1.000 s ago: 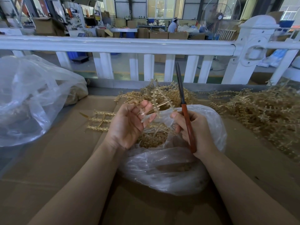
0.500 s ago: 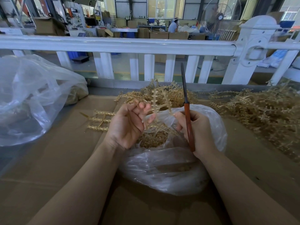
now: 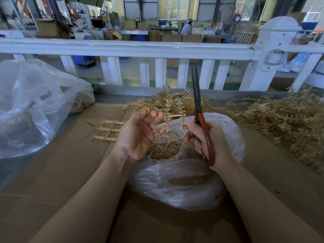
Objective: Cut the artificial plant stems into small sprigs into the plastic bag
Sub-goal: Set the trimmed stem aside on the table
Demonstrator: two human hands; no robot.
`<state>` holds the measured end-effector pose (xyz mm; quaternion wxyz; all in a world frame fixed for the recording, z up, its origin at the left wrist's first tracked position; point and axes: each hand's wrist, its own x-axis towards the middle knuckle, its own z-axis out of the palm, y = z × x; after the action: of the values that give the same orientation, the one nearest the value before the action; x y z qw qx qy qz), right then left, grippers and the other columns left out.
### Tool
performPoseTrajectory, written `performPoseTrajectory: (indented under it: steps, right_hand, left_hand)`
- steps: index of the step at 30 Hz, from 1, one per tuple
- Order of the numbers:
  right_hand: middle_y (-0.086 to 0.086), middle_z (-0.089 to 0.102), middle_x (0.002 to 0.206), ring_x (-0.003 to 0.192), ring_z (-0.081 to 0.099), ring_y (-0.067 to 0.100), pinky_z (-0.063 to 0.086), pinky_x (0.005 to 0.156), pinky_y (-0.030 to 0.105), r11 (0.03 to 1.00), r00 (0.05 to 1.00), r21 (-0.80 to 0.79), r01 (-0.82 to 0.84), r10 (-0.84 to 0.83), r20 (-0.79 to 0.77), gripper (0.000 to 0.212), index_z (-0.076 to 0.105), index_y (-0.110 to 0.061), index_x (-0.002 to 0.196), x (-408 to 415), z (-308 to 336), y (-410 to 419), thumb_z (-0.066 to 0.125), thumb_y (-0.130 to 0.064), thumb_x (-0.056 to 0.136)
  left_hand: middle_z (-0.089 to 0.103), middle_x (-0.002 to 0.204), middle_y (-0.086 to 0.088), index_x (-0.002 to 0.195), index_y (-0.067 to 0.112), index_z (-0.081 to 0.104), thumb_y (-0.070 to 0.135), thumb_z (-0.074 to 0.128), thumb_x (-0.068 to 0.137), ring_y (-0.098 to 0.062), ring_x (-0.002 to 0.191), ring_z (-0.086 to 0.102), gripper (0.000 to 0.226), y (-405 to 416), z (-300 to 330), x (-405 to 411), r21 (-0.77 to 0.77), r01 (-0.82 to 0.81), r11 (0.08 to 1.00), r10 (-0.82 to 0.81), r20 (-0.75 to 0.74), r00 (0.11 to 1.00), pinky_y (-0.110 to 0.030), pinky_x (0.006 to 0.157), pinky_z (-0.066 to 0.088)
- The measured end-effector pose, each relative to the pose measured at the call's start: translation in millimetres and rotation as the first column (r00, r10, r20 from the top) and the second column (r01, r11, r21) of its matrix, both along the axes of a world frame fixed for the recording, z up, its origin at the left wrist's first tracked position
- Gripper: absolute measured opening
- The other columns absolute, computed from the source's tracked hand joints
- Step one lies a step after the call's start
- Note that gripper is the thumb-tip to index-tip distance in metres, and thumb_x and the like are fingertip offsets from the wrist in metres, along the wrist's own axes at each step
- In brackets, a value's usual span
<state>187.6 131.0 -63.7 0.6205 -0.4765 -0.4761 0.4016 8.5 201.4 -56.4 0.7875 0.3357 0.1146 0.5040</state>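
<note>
Left hand (image 3: 138,135) pinches the gold stem (image 3: 172,116) upright over the plastic bag (image 3: 175,181), while the right hand (image 3: 208,142), just to its right, grips scissors (image 3: 199,109) with blades together, pointing far.

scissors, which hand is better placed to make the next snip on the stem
Right: the right hand already grips the scissors, blades up beside the stem, which the left hand holds over the plastic bag.

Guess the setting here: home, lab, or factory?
Most likely a factory floor or assembly workshop: stacked cardboard boxes and a large industrial fan stand beyond the white railing, and loose heaps of artificial plant stems lie on the cardboard-covered workbench.
</note>
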Motion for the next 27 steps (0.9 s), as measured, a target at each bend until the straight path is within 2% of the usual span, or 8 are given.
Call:
performPoseTrajectory:
  steps: [4, 8, 13, 15, 17, 19, 22, 27]
  right_hand:
    - [0.015, 0.068, 0.067, 0.034, 0.037, 0.012, 0.027, 0.035, 0.023, 0.999, 0.999, -0.015, -0.033, 0.033, -0.025, 0.020, 0.063, -0.008, 0.080, 2, -1, 2, 0.063, -0.019, 0.097]
    - [0.018, 0.069, 0.070, 0.034, 0.037, 0.011, 0.029, 0.035, 0.022, 0.998, 0.996, 0.029, -0.062, 0.063, -0.064, 0.027, 0.069, -0.011, 0.082, 2, -1, 0, 0.066, -0.036, 0.089]
    - [0.015, 0.070, 0.070, 0.034, 0.036, 0.012, 0.029, 0.036, 0.023, 0.998, 0.998, 0.050, -0.026, 0.029, -0.057, 0.058, 0.059, 0.013, 0.095, 3, -3, 1, 0.064, -0.045, 0.091]
    - [0.014, 0.071, 0.070, 0.034, 0.037, 0.012, 0.030, 0.036, 0.022, 0.998, 0.998, 0.056, -0.024, 0.027, -0.056, 0.050, 0.062, 0.004, 0.091, 3, -3, 0, 0.065, -0.046, 0.092]
    - [0.013, 0.070, 0.069, 0.034, 0.037, 0.011, 0.030, 0.036, 0.021, 0.998, 0.998, 0.059, -0.027, 0.030, -0.052, 0.039, 0.067, -0.003, 0.090, 3, -2, -2, 0.064, -0.042, 0.088]
    - [0.013, 0.070, 0.067, 0.034, 0.037, 0.011, 0.029, 0.036, 0.021, 0.999, 0.998, 0.045, -0.027, 0.029, -0.047, 0.038, 0.069, -0.004, 0.092, 2, -2, -1, 0.064, -0.041, 0.085]
    - [0.012, 0.069, 0.066, 0.037, 0.036, 0.014, 0.029, 0.036, 0.021, 1.000, 1.000, 0.018, 0.001, 0.000, -0.025, 0.042, 0.069, -0.003, 0.091, -1, -1, 0, 0.066, -0.043, 0.080]
    - [0.013, 0.067, 0.064, 0.037, 0.037, 0.012, 0.032, 0.037, 0.018, 0.999, 0.999, 0.031, 0.022, -0.021, -0.034, 0.038, 0.070, -0.006, 0.089, 0, -1, 0, 0.068, -0.042, 0.078]
  left_hand:
    - [0.071, 0.076, 0.000, 0.084, 0.018, 0.054, 0.012, 0.035, 0.101, -0.015, 0.085, 0.072, 0.026, -1, 1, 0, -0.014, -0.017, 1.000, 0.016, -0.018, 1.000, -0.032, 0.065, 0.058]
    - [0.073, 0.079, -0.002, 0.086, 0.017, 0.056, 0.013, 0.037, 0.102, -0.016, 0.084, 0.072, 0.025, -2, 3, 0, -0.027, -0.024, 0.999, 0.023, -0.024, 0.999, -0.033, 0.065, 0.058]
    - [0.070, 0.090, -0.003, 0.087, 0.020, 0.056, 0.015, 0.040, 0.101, -0.017, 0.092, 0.070, 0.022, -3, 2, -1, 0.006, -0.017, 1.000, 0.018, -0.031, 0.999, -0.037, 0.074, 0.059]
    - [0.070, 0.095, -0.002, 0.094, 0.019, 0.053, 0.018, 0.046, 0.095, -0.017, 0.096, 0.070, 0.007, -3, 2, -2, 0.019, -0.009, 1.000, 0.010, -0.024, 1.000, -0.038, 0.078, 0.059]
    - [0.072, 0.099, -0.003, 0.099, 0.018, 0.051, 0.018, 0.043, 0.098, -0.017, 0.097, 0.070, 0.008, -1, 2, -4, 0.005, -0.023, 1.000, 0.023, 0.024, 0.999, -0.040, 0.083, 0.059]
    - [0.074, 0.103, -0.005, 0.099, 0.018, 0.052, 0.017, 0.037, 0.104, -0.017, 0.098, 0.071, 0.016, 1, 2, -7, -0.039, -0.083, 0.996, 0.087, 0.110, 0.990, -0.043, 0.088, 0.059]
    - [0.074, 0.109, -0.008, 0.115, 0.014, 0.052, 0.017, 0.034, 0.107, -0.019, 0.100, 0.072, 0.020, 7, 7, -16, -0.161, -0.231, 0.959, 0.262, 0.212, 0.941, -0.041, 0.090, 0.057]
    - [0.075, 0.099, -0.004, 0.104, 0.017, 0.048, 0.016, 0.034, 0.108, -0.019, 0.094, 0.073, 0.015, 18, 13, -32, -0.229, -0.545, 0.807, 0.580, 0.127, 0.805, -0.031, 0.076, 0.060]
